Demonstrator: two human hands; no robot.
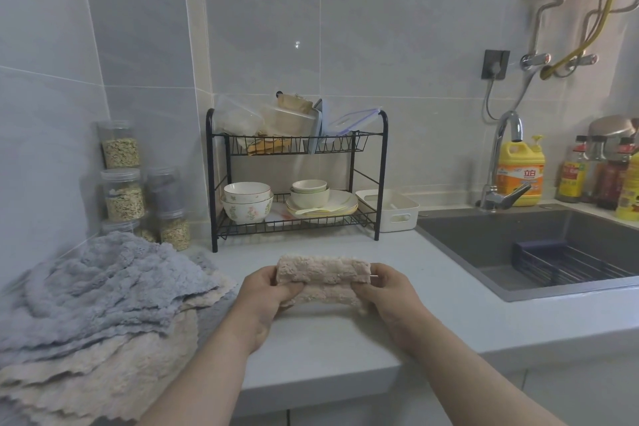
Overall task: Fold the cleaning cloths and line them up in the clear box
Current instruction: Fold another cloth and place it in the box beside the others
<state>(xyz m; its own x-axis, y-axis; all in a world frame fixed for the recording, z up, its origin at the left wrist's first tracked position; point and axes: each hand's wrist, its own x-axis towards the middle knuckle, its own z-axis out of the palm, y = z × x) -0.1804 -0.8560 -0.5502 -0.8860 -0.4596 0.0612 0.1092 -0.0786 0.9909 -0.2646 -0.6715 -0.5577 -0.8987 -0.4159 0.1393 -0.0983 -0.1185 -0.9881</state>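
A home kitchen: a sink (484, 242) and faucet (501, 162) are sitting in the countertop (345, 332), and a dish rack (383, 166) is holding bowls (247, 206).

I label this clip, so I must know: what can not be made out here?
Head view:
- beige cloth: its ends partly covered by the left hand and right hand.
- cloth pile: cut by left and bottom edges; layers overlap, uncountable.
- clear containers on the rack: crowded together; which is the task's box, unclear.
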